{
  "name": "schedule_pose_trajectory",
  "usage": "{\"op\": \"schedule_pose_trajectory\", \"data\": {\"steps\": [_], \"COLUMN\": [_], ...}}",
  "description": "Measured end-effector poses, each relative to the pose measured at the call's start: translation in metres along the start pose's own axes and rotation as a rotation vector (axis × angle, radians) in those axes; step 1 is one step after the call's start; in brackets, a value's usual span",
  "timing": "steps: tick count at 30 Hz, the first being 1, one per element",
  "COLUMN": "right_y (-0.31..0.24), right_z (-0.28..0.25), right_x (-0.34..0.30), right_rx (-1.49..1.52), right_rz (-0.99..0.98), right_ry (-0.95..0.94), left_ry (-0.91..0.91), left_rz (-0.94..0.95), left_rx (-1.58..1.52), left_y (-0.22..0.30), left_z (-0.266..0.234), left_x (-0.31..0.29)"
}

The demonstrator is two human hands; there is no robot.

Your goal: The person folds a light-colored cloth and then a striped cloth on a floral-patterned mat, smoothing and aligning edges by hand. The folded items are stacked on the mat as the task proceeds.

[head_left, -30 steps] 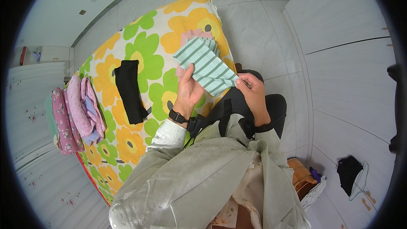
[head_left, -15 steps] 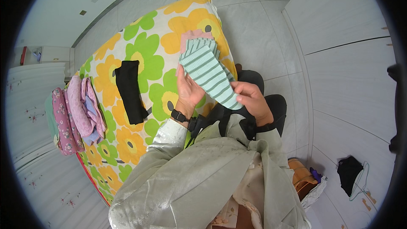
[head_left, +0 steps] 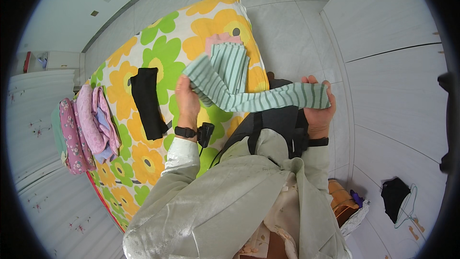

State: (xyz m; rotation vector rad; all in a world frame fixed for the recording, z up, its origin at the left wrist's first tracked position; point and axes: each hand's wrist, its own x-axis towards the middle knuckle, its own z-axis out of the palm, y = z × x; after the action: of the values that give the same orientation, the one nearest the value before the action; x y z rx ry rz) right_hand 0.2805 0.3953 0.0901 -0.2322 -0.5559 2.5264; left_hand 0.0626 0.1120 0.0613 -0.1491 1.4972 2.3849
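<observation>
Between my two hands hangs a long, narrow strip of mint-green ribbed garment point(head_left: 268, 102) with darker green stripes. It sags in the middle; I cannot tell what kind of garment it is. My left hand point(head_left: 187, 101) grips its left end above the bed, thumb toward me. At the other end, my right hand point(head_left: 317, 117) holds the cloth over my right thigh, with several fingertips showing behind it. Just beyond lies a folded striped cloth point(head_left: 230, 64) of the same pattern, on top of a pink folded cloth point(head_left: 218, 41) near the bed's edge.
A folded black garment point(head_left: 147, 103) lies on the flowered bedspread point(head_left: 143, 163). Rolled pink clothes point(head_left: 88, 120) sit at the bed's left edge. White cabinets point(head_left: 388, 91) stand on the right, with a black garment on a hanger point(head_left: 395, 196) and a brown basket point(head_left: 340, 199) nearby.
The striped garment, folded short before, is now stretched out sideways. My right hand has moved right and my left hand slightly left, uncovering more of the striped cloth on the bed.
</observation>
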Motion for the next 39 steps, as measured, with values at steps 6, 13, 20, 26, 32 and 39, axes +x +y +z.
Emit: {"op": "schedule_pose_trajectory", "data": {"steps": [6, 13, 20, 26, 32, 39], "right_y": [-0.02, -0.026, 0.025, 0.086, 0.087, 0.03], "right_z": [-0.011, -0.027, 0.005, 0.049, 0.026, 0.022], "right_x": [0.001, 0.001, 0.014, 0.013, 0.026, 0.034], "right_rx": [-0.042, -0.409, -1.28, -1.484, -1.554, -1.027], "right_rz": [-0.1, -0.15, -0.106, -0.096, -0.123, 0.259], "right_ry": [0.2, 0.461, 0.203, -0.469, -0.311, -0.1], "left_ry": [0.201, 0.109, -0.368, -0.733, -0.798, -0.597], "left_rz": [0.596, 0.732, 0.579, 0.435, 0.277, 0.267], "left_rx": [0.548, 1.069, 1.166, 1.011, 0.899, 1.194], "left_y": [0.054, 0.088, 0.09, 0.104, 0.118, 0.114], "left_z": [-0.015, 0.004, 0.062, 0.097, 0.089, 0.065], "left_x": [0.011, -0.009, -0.04, -0.058, -0.065, -0.043]}}
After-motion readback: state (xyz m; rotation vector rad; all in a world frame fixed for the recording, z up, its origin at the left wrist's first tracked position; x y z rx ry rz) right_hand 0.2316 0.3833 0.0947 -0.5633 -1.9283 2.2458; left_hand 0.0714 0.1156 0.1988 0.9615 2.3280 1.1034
